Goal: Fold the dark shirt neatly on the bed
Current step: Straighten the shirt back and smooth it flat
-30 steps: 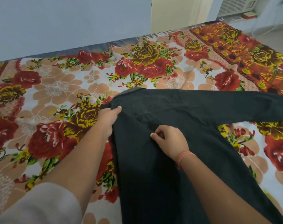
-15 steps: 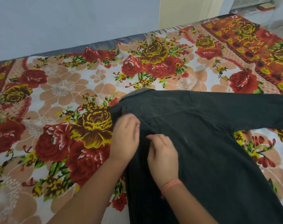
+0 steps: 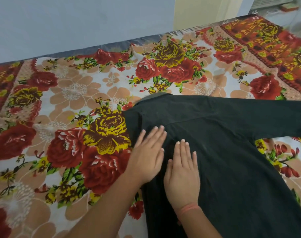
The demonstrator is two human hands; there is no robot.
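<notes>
The dark shirt (image 3: pixel 232 148) lies flat on the bed's floral sheet (image 3: pixel 77 134), collar toward the wall, one sleeve stretched out to the right edge of view. Its left side ends in a straight edge near the collar. My left hand (image 3: pixel 148 155) rests palm down on that left edge, fingers spread and flat, partly on the sheet. Beside it, my right hand (image 3: pixel 182 170) also lies flat on the shirt's body, fingers apart, with an orange band on the wrist. Neither hand holds cloth.
A grey-blue wall (image 3: pixel 77 23) runs along the far side of the bed. The sheet's red and orange border (image 3: pixel 266 40) lies at the far right. A white appliance (image 3: pixel 270 2) stands beyond the bed's corner at top right.
Both hands let go of the pinched cloth near the shoulder and now lie flat on the shirt, side by side. The view has shifted left.
</notes>
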